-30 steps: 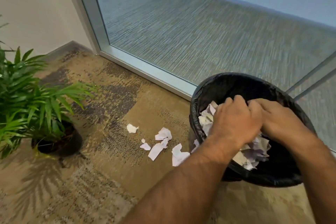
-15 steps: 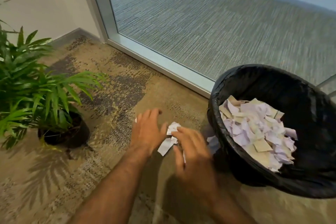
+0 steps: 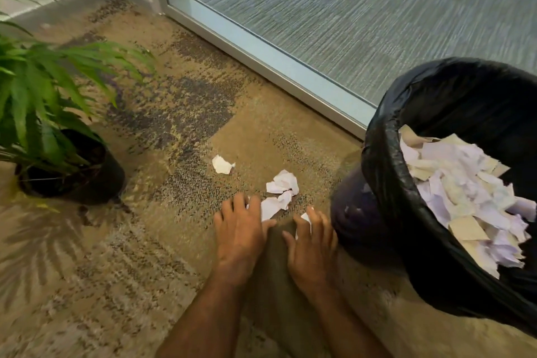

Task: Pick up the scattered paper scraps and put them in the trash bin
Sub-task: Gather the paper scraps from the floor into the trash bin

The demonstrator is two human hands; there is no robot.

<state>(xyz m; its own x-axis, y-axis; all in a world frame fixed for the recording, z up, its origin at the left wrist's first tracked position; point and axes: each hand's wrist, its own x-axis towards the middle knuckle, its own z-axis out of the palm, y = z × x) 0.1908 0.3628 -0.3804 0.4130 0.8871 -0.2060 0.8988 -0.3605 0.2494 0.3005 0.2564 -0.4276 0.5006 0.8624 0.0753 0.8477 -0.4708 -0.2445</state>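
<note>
White paper scraps lie on the carpet: one small scrap (image 3: 223,164) apart to the left, a crumpled one (image 3: 283,182) in the middle, and a longer one (image 3: 273,206) touching my left hand's fingertips. My left hand (image 3: 241,229) rests palm down, fingers spread over that scrap's edge. Flat on the carpet beside it lies my right hand (image 3: 312,244), covering another scrap (image 3: 305,217) whose white tip shows at the fingertips. The trash bin (image 3: 386,183), lined with a black bag, stands at the right and holds several torn scraps (image 3: 465,192).
A potted green plant (image 3: 69,166) stands at the left on the patterned carpet. A metal-framed glass wall (image 3: 261,58) runs diagonally behind the scraps and the bin. A grey baseboard and pale wall meet in the far left corner.
Both hands left the bin, where they dropped paper, and came down onto the carpet by the scraps. The view shifted, so the bin now sits further right.
</note>
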